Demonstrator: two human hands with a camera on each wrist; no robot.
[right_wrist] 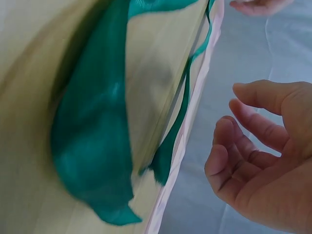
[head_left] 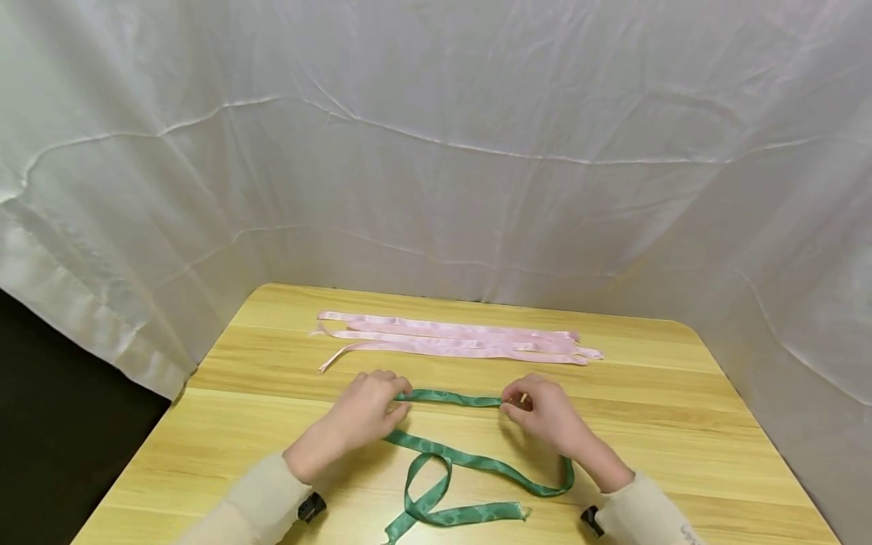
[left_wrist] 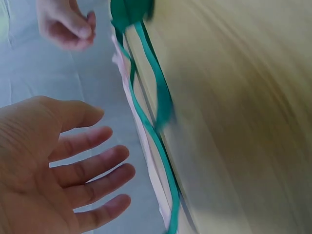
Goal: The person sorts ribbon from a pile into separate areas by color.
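Observation:
A straight stretch of green ribbon (head_left: 450,397) lies across the wooden table between my two hands. My left hand (head_left: 368,405) is over its left end; in the left wrist view the fingers (left_wrist: 92,161) are spread and relaxed, holding nothing. Over the right end is my right hand (head_left: 545,412). The right wrist view shows its fingers (right_wrist: 243,156) loosely bent, thumb apart from them and nothing pinched. Nearer me, more green ribbon (head_left: 470,459) winds across, bends up by my right wrist and forms a loop (head_left: 409,492). A frayed end (head_left: 523,512) points right.
Several pink ribbons (head_left: 450,337) lie side by side along the back of the wooden table (head_left: 654,393). White cloth (head_left: 436,204) hangs behind and around the table. Small black devices (head_left: 312,507) sit at both sleeve cuffs.

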